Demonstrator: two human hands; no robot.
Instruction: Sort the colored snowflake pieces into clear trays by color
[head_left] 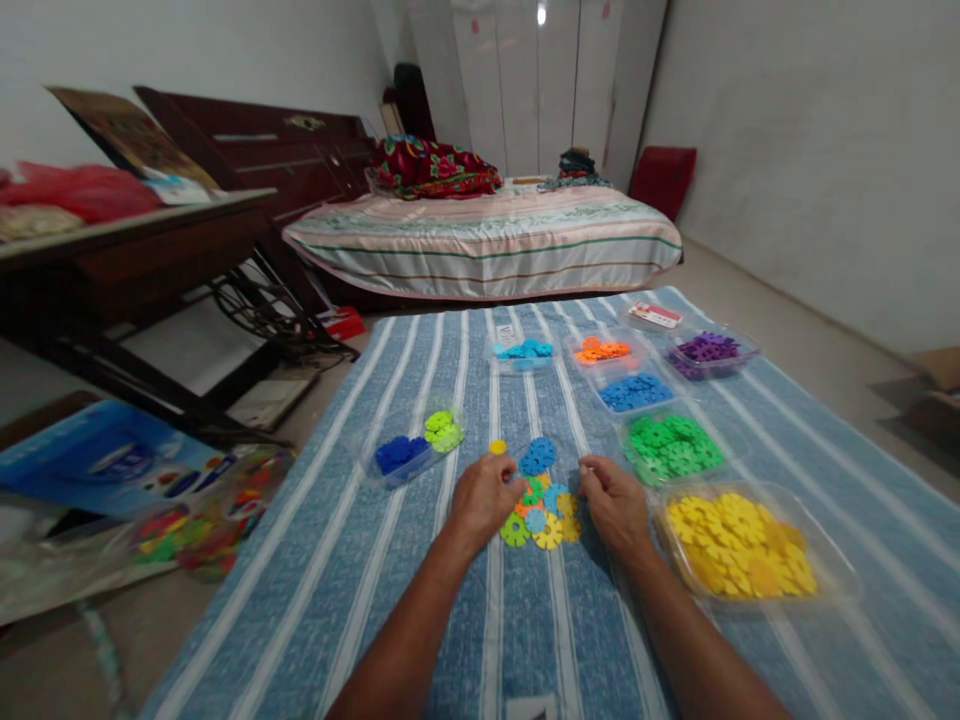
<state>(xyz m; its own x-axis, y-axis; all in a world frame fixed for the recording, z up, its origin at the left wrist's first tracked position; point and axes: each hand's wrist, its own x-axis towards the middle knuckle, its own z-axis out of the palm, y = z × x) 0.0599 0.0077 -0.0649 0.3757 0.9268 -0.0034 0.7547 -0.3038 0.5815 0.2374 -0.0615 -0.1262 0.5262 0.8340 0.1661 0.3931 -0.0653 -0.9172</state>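
A small pile of mixed flower-shaped plastic discs point(549, 530) lies on the striped cloth between my two hands. My left hand point(484, 497) is at the pile's left edge, its fingers curled in; whatever they hold is hidden. Just beyond its knuckles shows a yellow disc point(497, 447). My right hand point(616, 503) is to the right of the pile, thumb and fingertips drawn together, with anything between them too small to make out. Several blue discs point(538, 456) overlap at the far side of the pile.
Clear tubs stand around: yellow discs point(739, 545), green discs point(673, 447), blue discs point(636, 392), purple discs point(706, 350), orange discs point(601, 349) and light blue discs point(525, 349). Leftward, another tub point(409, 470) holds dark blue and lime discs. A bed point(480, 245) stands beyond the table.
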